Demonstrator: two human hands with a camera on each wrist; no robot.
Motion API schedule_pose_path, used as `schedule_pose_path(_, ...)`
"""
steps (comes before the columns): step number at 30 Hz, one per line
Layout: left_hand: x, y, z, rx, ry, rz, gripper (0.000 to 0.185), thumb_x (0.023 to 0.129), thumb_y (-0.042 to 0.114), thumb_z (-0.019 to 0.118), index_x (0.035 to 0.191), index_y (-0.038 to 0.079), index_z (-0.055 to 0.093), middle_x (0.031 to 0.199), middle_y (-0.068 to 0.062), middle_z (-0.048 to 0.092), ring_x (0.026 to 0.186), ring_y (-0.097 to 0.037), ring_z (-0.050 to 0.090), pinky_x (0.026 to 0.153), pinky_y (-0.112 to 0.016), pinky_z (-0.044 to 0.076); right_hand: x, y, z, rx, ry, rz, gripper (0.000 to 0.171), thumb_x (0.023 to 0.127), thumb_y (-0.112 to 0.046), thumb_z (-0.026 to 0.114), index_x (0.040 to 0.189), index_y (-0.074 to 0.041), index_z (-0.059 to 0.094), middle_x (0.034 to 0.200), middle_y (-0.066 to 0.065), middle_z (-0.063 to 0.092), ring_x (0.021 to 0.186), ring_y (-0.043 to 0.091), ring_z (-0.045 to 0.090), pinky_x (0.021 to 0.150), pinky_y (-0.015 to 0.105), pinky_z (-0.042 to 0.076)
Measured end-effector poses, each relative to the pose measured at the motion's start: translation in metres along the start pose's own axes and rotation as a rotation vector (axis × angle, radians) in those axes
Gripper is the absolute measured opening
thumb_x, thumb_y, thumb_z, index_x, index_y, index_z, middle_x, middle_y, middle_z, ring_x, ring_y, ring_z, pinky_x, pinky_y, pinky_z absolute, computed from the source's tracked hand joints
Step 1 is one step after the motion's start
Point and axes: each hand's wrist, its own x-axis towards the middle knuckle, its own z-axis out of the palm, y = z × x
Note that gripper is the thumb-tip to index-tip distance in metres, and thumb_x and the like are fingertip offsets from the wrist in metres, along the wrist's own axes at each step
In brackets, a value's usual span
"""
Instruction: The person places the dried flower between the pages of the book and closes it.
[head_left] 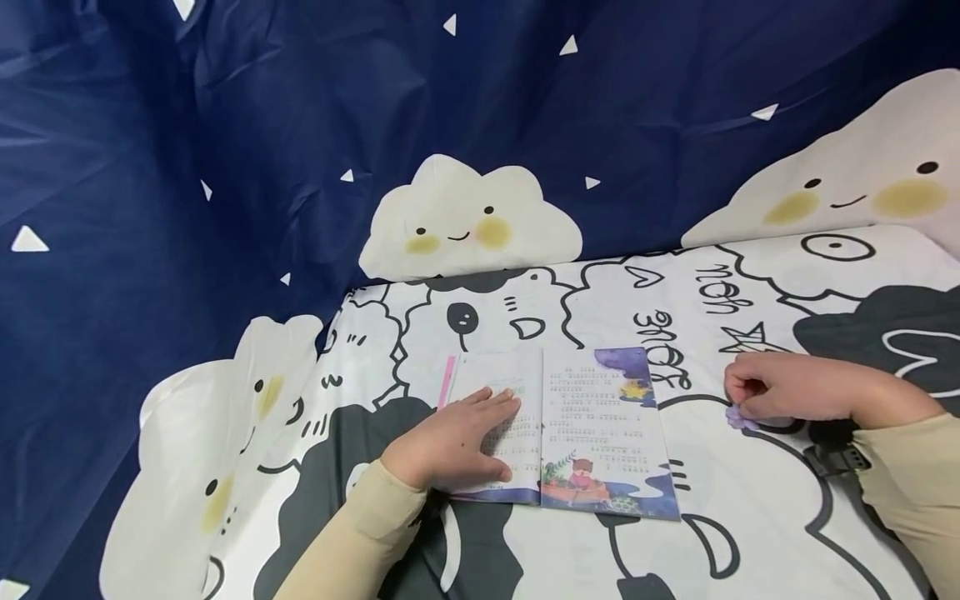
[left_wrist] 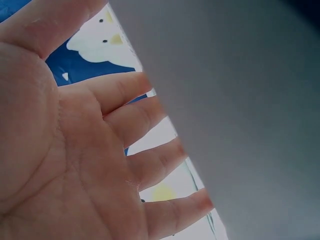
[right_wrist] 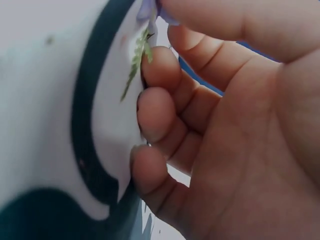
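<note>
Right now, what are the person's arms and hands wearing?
Both arms are in plain beige long sleeves: the left sleeve and the right sleeve. A dark strap shows beside the right cuff. The left hand and right hand are bare, with no gloves; no rings are visible.

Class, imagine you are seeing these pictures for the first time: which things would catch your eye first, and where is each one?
An open picture book lies at the middle of the black-and-white cartoon cloth, with the left hand pressed flat on its left page. To the right, the right hand curls its fingers around a small purple flower with a green sprig. Behind them hangs a dark blue sheet printed with smiling clouds.
</note>
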Motion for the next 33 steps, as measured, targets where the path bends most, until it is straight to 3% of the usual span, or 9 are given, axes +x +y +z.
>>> schedule_pose_path(10,0.000,-0.001,0.002,0.000,0.011,-0.001,0.093,0.081,0.048,0.082,0.159,0.024,0.038,0.163,0.005,0.031,0.152,-0.025,0.022,0.118,-0.043,0.029,0.001,0.001,-0.001,0.067,-0.023,0.066,0.025,0.085,-0.001,0.070,0.079,-0.017,0.052,0.075,-0.003,0.047,0.067,0.009,0.047,0.057,0.025,0.039)
schedule_pose_path(15,-0.001,-0.001,0.002,-0.006,0.007,-0.003,0.091,0.082,0.047,0.082,0.159,0.024,0.038,0.163,0.005,0.031,0.152,-0.023,0.022,0.118,-0.044,0.030,0.000,0.000,-0.002,0.124,-0.046,0.102,0.018,0.090,-0.002,0.064,0.082,-0.014,0.054,0.071,-0.004,0.048,0.061,0.009,0.048,0.053,0.026,0.040)
schedule_pose_path(21,0.000,-0.001,0.002,0.007,0.006,-0.002,0.091,0.083,0.048,0.081,0.159,0.024,0.037,0.163,0.005,0.031,0.152,-0.022,0.022,0.118,-0.043,0.030,-0.002,-0.003,-0.004,0.058,0.001,0.140,0.018,0.099,-0.011,0.060,0.083,-0.017,0.057,0.068,-0.007,0.048,0.057,0.007,0.046,0.053,0.026,0.039)
schedule_pose_path(33,-0.001,-0.001,0.003,-0.006,0.002,-0.008,0.090,0.084,0.045,0.080,0.159,0.025,0.037,0.164,0.005,0.030,0.152,-0.023,0.021,0.118,-0.044,0.030,0.005,-0.016,-0.003,-0.014,0.111,0.184,0.018,0.098,-0.008,0.062,0.083,-0.018,0.059,0.072,-0.004,0.048,0.054,0.009,0.044,0.050,0.028,0.039)
